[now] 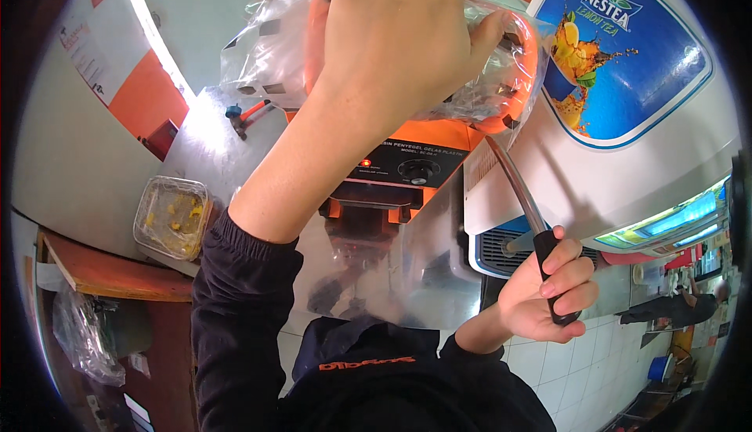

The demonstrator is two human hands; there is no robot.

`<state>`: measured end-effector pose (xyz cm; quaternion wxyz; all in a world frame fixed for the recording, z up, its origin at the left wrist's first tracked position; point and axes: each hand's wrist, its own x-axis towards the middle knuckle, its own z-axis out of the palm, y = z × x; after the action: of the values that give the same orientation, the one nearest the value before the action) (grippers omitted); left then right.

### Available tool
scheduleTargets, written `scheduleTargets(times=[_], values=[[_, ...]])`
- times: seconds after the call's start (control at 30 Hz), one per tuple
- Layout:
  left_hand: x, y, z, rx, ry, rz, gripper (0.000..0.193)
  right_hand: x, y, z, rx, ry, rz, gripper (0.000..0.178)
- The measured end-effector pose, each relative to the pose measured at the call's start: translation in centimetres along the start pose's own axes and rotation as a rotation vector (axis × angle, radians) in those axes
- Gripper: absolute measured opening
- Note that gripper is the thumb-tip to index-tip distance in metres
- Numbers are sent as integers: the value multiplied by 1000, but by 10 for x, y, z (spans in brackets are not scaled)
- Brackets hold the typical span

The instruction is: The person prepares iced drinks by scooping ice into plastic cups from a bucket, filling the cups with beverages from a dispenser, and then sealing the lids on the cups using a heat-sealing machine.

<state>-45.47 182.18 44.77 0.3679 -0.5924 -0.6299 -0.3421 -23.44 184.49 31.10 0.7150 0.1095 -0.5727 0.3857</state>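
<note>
My left hand (399,36) lies over the top of a cup sealing machine (435,133), on clear plastic wrap (270,48) that covers its orange rings (526,79). The thumb stretches out to the side, while the other fingers are mostly hidden beyond the back of the hand. The machine has an orange body, a black front panel with a dial (417,171) and a lit red lamp (366,163). Closed around the black grip of a curved metal lever (518,185) is my right hand (552,295). The lever's upper end reaches the machine's right side.
To the right stands a white drink dispenser (501,205) with a blue picture panel. On the steel counter (356,275), a clear tub (172,216) with yellow bits sits at the left. Behind it lies a red-and-blue tool (249,115). A person (681,307) is far right.
</note>
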Motion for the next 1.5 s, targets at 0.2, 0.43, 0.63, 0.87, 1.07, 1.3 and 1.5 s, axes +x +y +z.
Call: scheduleTargets(times=[0.2, 0.43, 0.63, 0.87, 1.07, 1.3, 1.5], values=[[1, -1, 1, -36, -17, 1, 34, 1, 2, -1, -14, -24, -4, 40], [-5, -5, 21, 157, 105, -7, 41, 6, 8, 3, -35, -41, -57, 41], [-1, -7, 22, 99, 117, 3, 27, 91, 34, 18, 225, -116, -86, 50], [18, -1, -1, 44, -239, -111, 37, 206, 226, 17, -226, -95, 335, 37], [5, -3, -4, 60, -103, -41, 42, -10, 145, 10, -443, 532, 425, 32], [23, 2, -20, -138, -519, -174, 43, -206, 134, 17, 614, 629, 1578, 11], [-10, -16, 5, -235, 406, 147, 44, -241, 68, 23, 771, 509, 1596, 8]])
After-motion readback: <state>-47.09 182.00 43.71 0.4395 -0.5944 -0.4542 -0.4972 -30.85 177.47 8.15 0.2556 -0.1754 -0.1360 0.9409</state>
